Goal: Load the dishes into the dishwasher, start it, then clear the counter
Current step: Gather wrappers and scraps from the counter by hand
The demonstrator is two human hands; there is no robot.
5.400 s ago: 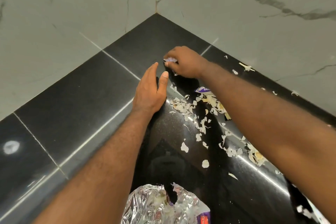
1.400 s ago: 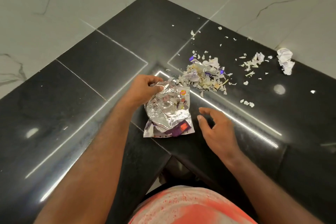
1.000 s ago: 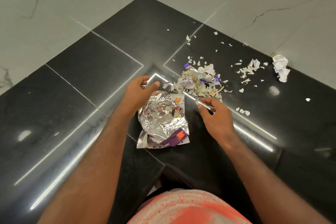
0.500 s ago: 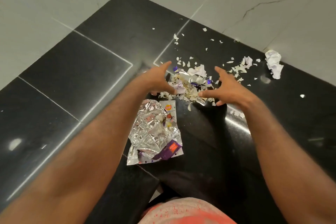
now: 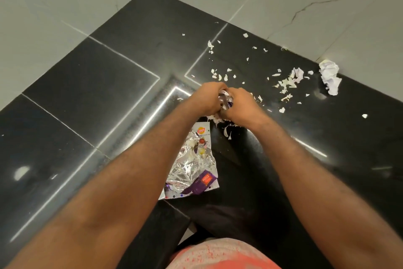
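The scrap pile (image 5: 225,104) is mostly hidden between the left hand (image 5: 206,100) and right hand (image 5: 244,107). The left forearm (image 5: 130,170) covers one edge of the foil wrapper (image 5: 193,166), whose fine print seems too small to read.

The black table (image 5: 87,98) is being dotted with white scraps (image 5: 285,82); a foil wrapper (image 5: 192,167) is being carried near its inner corner, a crumpled paper ball (image 5: 329,75) beside the wall (image 5: 327,17).

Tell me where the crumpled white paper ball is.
In the head view, the crumpled paper ball lies on the black counter at the far right, by the marble wall, just right of a small heap of scraps.
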